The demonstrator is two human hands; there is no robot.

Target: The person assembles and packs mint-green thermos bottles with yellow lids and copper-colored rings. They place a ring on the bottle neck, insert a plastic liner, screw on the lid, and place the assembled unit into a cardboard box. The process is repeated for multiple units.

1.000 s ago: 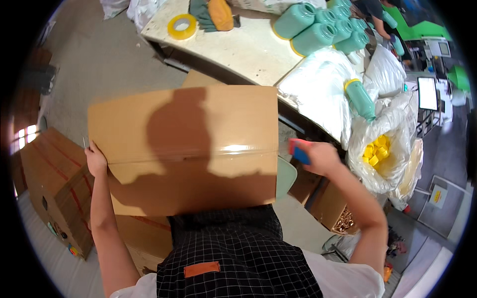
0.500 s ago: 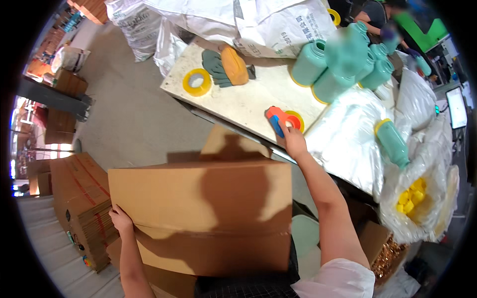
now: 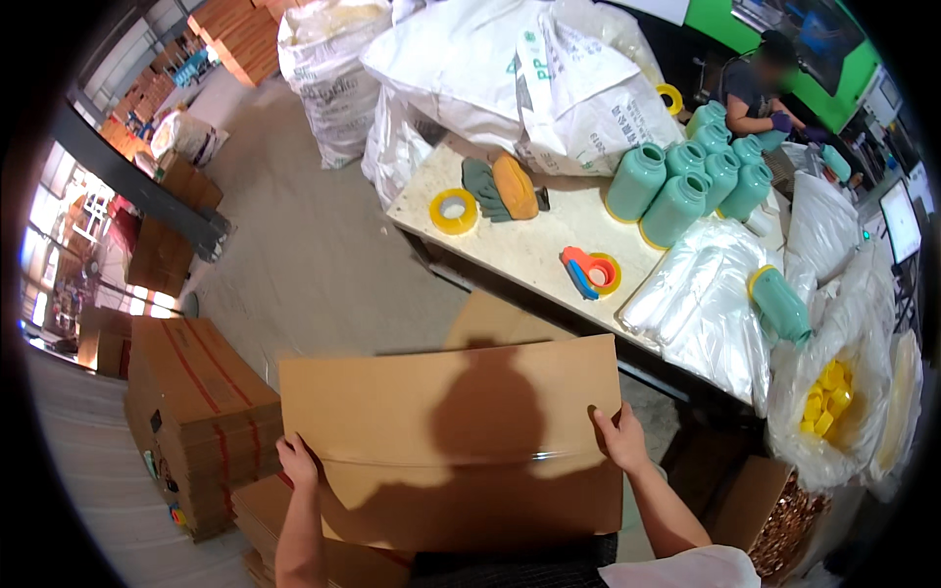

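One corrugated carton (image 3: 382,407) held by left hand (image 3: 299,461) and right hand (image 3: 622,441), on the near side of the desk (image 3: 539,235).
Both grips are pinched on opposite side edges, right thumb laid on the top face; fingers underneath can't be made out. Wide hold probably chosen to keep the broad panel steady. Matt brown board, rectangular; seam is covered by glossy clear tape (image 3: 542,456). Red-and-blue plastic tape dispenser (image 3: 580,274) is set near the desk edge, presumably for easy reach; smooth teal wide-mouthed bottles (image 3: 676,211) are grouped upright beyond.
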